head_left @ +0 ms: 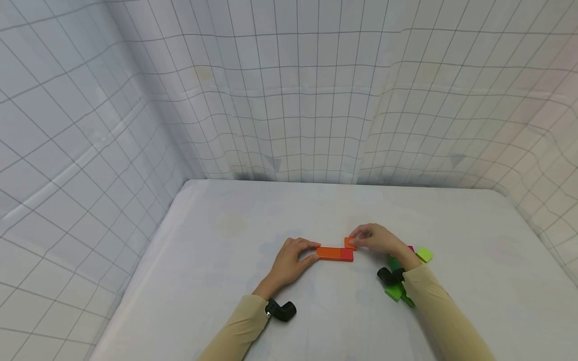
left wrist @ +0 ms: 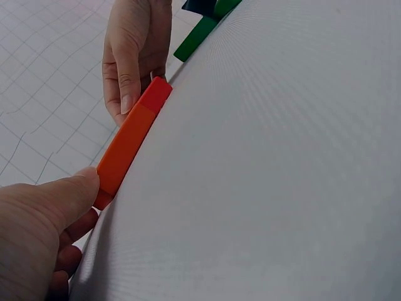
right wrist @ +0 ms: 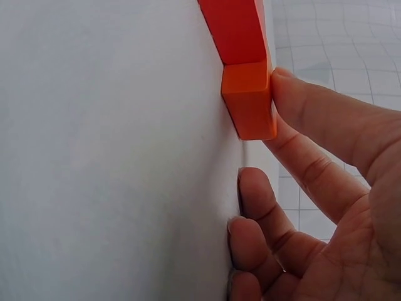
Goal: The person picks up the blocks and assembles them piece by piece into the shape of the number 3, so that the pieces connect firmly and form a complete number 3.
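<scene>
On the white table lies a flat bar made of an orange block (head_left: 328, 253) and a red block (head_left: 346, 254) joined end to end, the red one at the right. My left hand (head_left: 290, 262) pinches the bar's left end between thumb and fingers; the thumb (left wrist: 81, 188) shows at that end in the left wrist view. Just behind the red part, my right hand (head_left: 378, 239) pinches a small orange block (head_left: 349, 242) between thumb and index finger. In the right wrist view this small block (right wrist: 250, 110) stands right against the red block (right wrist: 237, 31), while the other fingers curl near the table.
Beside and beneath the right forearm lies a loose group of blocks: a lime block (head_left: 425, 254), a light green block (head_left: 394, 292), a darker green block (head_left: 393, 262) and a magenta block (head_left: 410, 248). White grid-patterned curtains (head_left: 293, 110) hang behind and beside the table (head_left: 217, 281).
</scene>
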`<state>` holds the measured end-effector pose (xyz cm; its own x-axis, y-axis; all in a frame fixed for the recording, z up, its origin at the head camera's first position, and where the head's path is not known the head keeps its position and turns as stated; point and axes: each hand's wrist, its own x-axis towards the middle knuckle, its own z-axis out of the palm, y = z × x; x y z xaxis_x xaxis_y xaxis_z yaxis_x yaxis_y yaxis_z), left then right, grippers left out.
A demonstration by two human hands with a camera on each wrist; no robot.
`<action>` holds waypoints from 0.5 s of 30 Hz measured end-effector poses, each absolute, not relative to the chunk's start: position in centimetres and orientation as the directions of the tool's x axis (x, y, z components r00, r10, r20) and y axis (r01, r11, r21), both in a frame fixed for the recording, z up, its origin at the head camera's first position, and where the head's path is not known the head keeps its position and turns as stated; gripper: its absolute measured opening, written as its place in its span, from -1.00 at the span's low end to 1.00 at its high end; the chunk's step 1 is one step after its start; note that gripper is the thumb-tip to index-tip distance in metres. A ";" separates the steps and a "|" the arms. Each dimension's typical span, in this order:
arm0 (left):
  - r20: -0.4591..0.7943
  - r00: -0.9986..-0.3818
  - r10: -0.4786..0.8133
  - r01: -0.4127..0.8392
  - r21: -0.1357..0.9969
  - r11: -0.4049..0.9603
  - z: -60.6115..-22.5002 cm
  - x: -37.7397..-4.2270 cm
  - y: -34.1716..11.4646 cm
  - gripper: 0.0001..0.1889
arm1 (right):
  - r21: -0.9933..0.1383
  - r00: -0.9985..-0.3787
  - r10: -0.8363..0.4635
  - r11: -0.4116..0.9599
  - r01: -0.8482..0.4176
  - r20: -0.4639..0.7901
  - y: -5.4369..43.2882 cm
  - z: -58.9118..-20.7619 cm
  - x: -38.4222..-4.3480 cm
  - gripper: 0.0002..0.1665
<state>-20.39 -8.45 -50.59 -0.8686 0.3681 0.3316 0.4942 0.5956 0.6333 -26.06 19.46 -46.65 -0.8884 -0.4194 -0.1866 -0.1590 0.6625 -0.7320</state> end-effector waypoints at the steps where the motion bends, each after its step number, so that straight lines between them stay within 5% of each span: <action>1: 0.333 -0.868 0.368 0.495 0.635 0.594 -50.6 -20.4 -8.4 -0.69 | -0.733 -0.888 -0.421 0.661 -0.160 -0.186 19.5 -46.7 -26.1 -0.76; 15: 0.335 -0.867 0.370 0.498 0.633 0.592 -50.8 -20.5 -8.5 -0.68 | -0.727 -0.892 -0.413 0.668 -0.159 -0.185 19.4 -46.5 -25.9 -0.74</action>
<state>-20.47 -8.49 -50.85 -0.8666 0.3701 0.3347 0.4977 0.5925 0.6335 -25.91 19.41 -46.51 -0.8918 -0.4128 -0.1852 -0.1586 0.6685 -0.7267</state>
